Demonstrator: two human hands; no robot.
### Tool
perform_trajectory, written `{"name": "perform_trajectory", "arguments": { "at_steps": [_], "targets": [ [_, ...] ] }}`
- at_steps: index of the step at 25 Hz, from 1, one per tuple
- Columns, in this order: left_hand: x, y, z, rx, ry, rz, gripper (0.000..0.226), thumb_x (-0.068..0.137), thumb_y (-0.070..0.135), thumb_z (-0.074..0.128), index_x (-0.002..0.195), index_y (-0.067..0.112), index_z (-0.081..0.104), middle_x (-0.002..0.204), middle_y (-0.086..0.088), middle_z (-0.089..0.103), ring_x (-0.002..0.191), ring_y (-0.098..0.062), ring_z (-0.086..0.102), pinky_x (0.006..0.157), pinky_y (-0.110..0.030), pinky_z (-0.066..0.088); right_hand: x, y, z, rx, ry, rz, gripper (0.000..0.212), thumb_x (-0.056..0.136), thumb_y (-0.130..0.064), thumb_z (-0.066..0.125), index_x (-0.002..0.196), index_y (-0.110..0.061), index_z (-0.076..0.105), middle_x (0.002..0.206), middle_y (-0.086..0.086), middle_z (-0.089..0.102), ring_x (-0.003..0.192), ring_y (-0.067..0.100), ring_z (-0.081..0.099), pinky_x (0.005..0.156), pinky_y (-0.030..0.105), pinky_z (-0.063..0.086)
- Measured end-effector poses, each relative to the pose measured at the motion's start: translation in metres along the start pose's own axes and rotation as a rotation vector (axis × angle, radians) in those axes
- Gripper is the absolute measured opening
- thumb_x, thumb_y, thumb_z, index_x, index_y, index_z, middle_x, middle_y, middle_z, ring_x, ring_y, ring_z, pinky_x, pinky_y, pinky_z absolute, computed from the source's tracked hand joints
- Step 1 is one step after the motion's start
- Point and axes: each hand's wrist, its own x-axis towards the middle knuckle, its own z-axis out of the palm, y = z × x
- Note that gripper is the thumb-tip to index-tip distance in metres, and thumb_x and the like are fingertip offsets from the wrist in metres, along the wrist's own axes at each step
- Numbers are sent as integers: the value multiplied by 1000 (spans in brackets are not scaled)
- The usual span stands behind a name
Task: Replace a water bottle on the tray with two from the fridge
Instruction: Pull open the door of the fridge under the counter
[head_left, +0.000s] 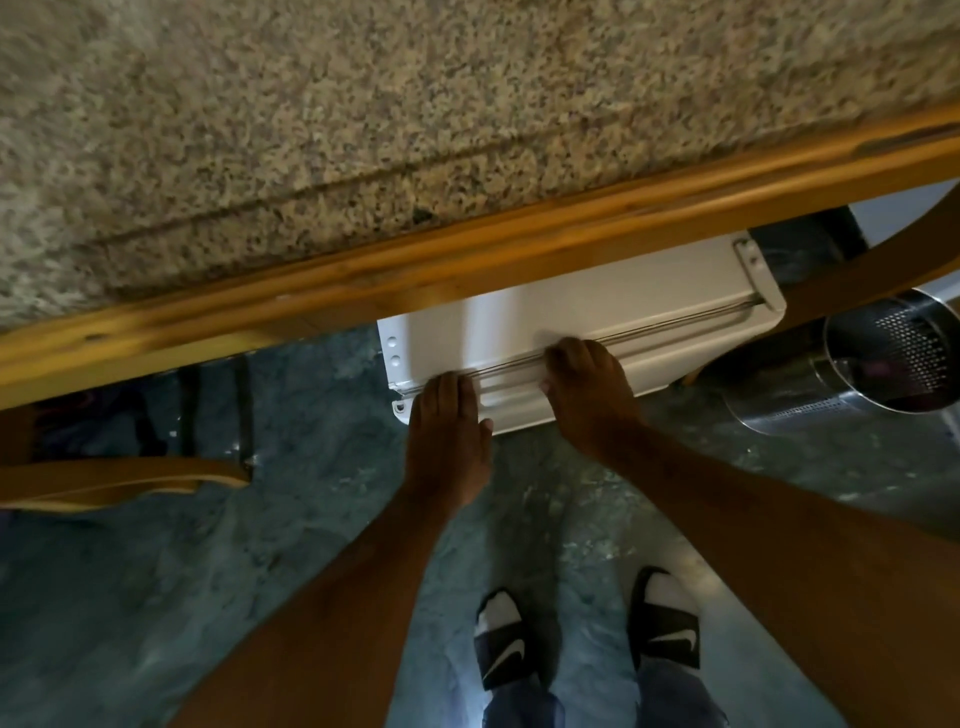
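Observation:
A small white fridge (623, 306) stands under the counter, seen from above, its door closed. My left hand (447, 431) rests on the top of the door near its left corner, fingers curled over the seam. Further right along the same top edge is my right hand (587, 395), also curled over the seam. Neither hand holds a loose object. No water bottle and no tray are in view.
A speckled granite counter (415, 104) with a wooden edge (467, 260) overhangs the fridge. A perforated metal bin (883, 364) stands at the right. A wooden chair part (119, 483) is at the left. My feet in black slides (587, 639) stand on the blue-green floor.

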Motion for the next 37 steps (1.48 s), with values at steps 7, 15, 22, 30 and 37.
{"name": "perform_trajectory", "arguments": {
  "at_steps": [7,15,22,30,37],
  "targets": [
    [-1,3,3,2,11,-20,63,90,31,48,143,2,30,141,-21,41,131,-38,36,111,-47,31,3,3,-4,0,-11,2,36,86,-29,57,113,-5,54,121,17,53,107,38,49,88,46,44],
    [-4,1,8,17,-30,-12,66,93,30,42,148,2,20,151,-22,31,140,-38,27,116,-48,23,4,1,-6,0,-31,4,37,86,-28,58,114,-4,53,122,18,52,108,38,49,89,46,43],
    [-6,1,9,11,-5,0,67,93,28,44,149,1,18,152,-22,31,140,-37,26,118,-47,20,4,1,-6,-17,-39,-3,35,87,-29,57,113,-4,53,122,19,51,108,38,49,89,46,44],
    [-8,6,9,-8,41,-24,69,89,27,53,145,0,24,145,-24,38,134,-39,34,115,-49,27,3,3,-2,-11,-16,-7,33,86,-28,59,109,-5,56,120,18,53,106,37,51,87,47,46],
    [-10,8,9,-27,47,-41,71,87,26,56,144,-2,25,142,-26,39,132,-41,36,113,-49,30,1,3,-2,-9,-25,-23,36,87,-28,56,115,-6,54,125,17,51,110,36,49,89,47,45]
  ]
}}
